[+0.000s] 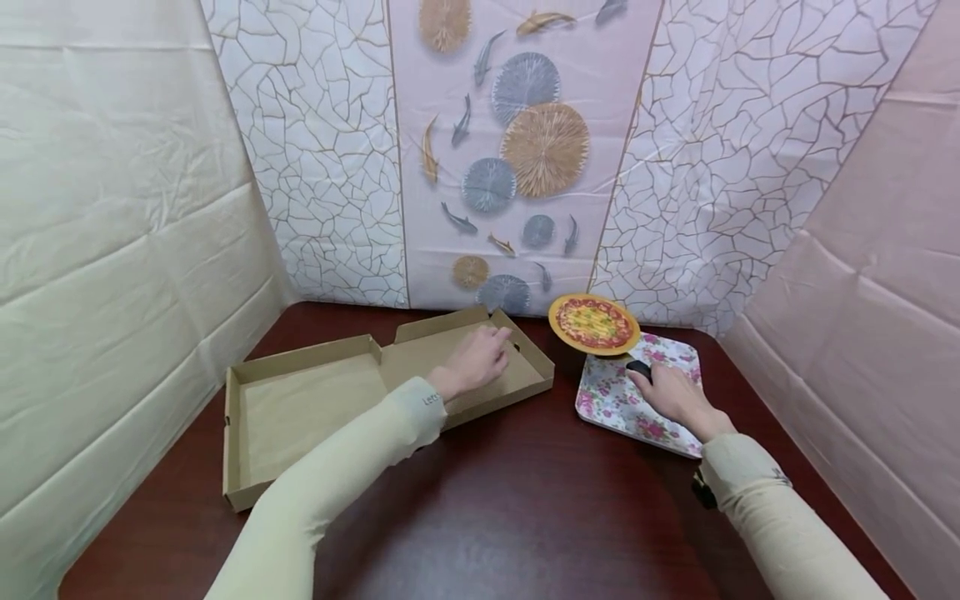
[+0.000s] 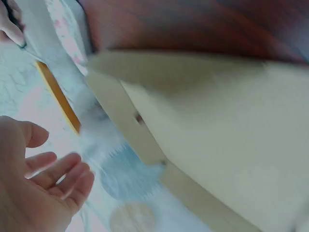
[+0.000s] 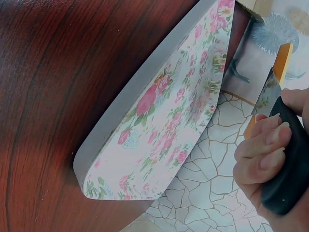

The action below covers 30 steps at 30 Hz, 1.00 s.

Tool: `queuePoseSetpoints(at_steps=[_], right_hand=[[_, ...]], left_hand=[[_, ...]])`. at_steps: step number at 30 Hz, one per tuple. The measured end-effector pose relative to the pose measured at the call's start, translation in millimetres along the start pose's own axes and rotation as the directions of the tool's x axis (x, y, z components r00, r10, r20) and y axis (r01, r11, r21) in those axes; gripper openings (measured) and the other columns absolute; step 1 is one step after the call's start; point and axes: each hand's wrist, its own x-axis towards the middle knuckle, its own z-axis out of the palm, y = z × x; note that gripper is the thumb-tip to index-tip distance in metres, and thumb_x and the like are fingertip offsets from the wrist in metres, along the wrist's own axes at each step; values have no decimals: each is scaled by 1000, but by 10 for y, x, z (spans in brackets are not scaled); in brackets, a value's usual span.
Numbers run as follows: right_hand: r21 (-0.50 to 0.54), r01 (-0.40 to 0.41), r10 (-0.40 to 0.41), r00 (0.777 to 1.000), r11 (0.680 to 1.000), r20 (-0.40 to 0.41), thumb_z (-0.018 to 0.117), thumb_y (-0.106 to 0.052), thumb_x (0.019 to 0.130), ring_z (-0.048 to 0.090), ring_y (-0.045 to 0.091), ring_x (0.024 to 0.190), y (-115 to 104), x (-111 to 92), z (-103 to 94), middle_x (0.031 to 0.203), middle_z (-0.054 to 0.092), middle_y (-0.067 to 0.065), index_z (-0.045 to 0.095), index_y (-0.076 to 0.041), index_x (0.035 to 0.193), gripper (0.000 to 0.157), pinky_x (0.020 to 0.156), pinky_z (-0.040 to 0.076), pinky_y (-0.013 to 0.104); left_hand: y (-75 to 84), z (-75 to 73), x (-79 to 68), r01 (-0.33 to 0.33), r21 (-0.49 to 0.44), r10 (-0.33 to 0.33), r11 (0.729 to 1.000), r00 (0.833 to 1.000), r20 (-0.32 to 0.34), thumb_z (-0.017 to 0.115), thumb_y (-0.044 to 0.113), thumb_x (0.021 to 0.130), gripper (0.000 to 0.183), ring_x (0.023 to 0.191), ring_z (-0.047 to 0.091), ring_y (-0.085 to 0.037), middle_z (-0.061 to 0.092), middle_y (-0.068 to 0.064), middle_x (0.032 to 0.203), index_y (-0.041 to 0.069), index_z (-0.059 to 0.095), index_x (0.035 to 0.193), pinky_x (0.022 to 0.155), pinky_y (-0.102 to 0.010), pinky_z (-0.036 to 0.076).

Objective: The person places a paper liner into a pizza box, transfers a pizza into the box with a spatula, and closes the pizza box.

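My right hand [image 1: 672,392] grips the black handle [image 3: 289,164] of a spatula with a flat metal blade [image 3: 268,92]. On the blade rides a round toy-like pizza [image 1: 594,323] with a yellow-orange rim and red and yellow topping, raised above the far edge of a floral tray [image 1: 658,431]. My left hand [image 1: 480,360] hovers over the right part of an open cardboard pizza box [image 1: 307,408]. Its fingers are loosely bent and hold nothing, as the left wrist view shows. In that view the pizza appears edge-on, apart from the left hand.
The box lies unfolded on a dark red-brown wooden table [image 1: 510,508], its low walls standing up. Patterned cloth [image 1: 322,167] hangs behind the table, with plain pale cloth [image 1: 112,292] at the left and pinkish cloth [image 1: 862,292] at the right.
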Motion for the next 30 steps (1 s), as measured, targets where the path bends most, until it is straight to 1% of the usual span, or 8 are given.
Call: queuePoseSetpoints(at_steps=[3, 5, 9, 12, 16, 20, 24, 30], right_hand=[[7, -1, 1, 1000, 1000, 10, 39, -45, 101, 44, 18, 52, 20, -9, 17, 66, 47, 8, 48, -3, 81, 48, 48, 34, 29], [10, 0, 0, 1000, 1000, 10, 39, -45, 101, 44, 18, 52, 21, -14, 29, 66, 47, 8, 48, -3, 81, 47, 48, 34, 29], [20, 6, -6, 1000, 1000, 6, 40, -46, 101, 45, 18, 53, 12, -1, 44, 67, 47, 8, 48, -2, 84, 48, 48, 34, 29], [24, 11, -11, 1000, 1000, 3, 39, -48, 101, 45, 18, 54, 12, 13, 43, 68, 47, 9, 48, -1, 86, 50, 48, 34, 29], [21, 8, -8, 1000, 1000, 4, 38, -50, 100, 45, 18, 54, -1, 13, 29, 69, 48, 9, 48, -1, 87, 52, 48, 34, 29], [24, 7, -7, 1000, 1000, 7, 37, -50, 101, 45, 18, 54, -24, 7, 19, 69, 48, 9, 47, -1, 87, 52, 48, 34, 30], [34, 9, -9, 1000, 999, 6, 38, -48, 101, 44, 17, 52, -34, 4, 24, 68, 47, 8, 47, -1, 88, 50, 47, 34, 30], [37, 1, -1, 1000, 999, 2, 39, -45, 101, 45, 18, 52, -36, 16, 23, 68, 48, 9, 47, -1, 87, 47, 48, 35, 30]], left_hand=[[-160, -14, -60, 106, 45, -108, 993, 993, 46, 53, 21, 94, 40, 118, 54, -30, 60, -13, 127, 7, 50, 132, 98, -44, 45], [-273, -40, -114, 177, 55, -181, 983, 980, 80, 51, 25, 96, 43, 125, 48, -32, 54, -13, 136, 10, 46, 136, 102, -47, 41], [-490, -144, -233, 273, 101, -283, 957, 954, 98, 45, 27, 97, 44, 122, 46, -34, 52, -15, 133, 10, 42, 137, 99, -50, 41], [-632, -239, -330, 299, 138, -311, 944, 948, 71, 45, 25, 96, 38, 116, 49, -36, 55, -18, 123, 7, 45, 129, 93, -50, 43], [-834, -326, -475, 296, 176, -305, 939, 952, 25, 50, 20, 93, 29, 110, 51, -39, 57, -20, 113, 4, 49, 117, 86, -50, 47], [-1040, -411, -648, 319, 210, -331, 924, 943, 27, 52, 19, 91, 31, 107, 51, -40, 56, -22, 113, 2, 48, 117, 82, -51, 48], [-1230, -515, -831, 387, 234, -413, 892, 907, 76, 53, 20, 91, 39, 110, 49, -44, 52, -26, 117, 0, 45, 123, 83, -55, 48], [-1447, -659, -1088, 500, 260, -541, 826, 833, 118, 50, 19, 92, 41, 107, 50, -52, 49, -33, 116, -6, 43, 124, 81, -59, 47]])
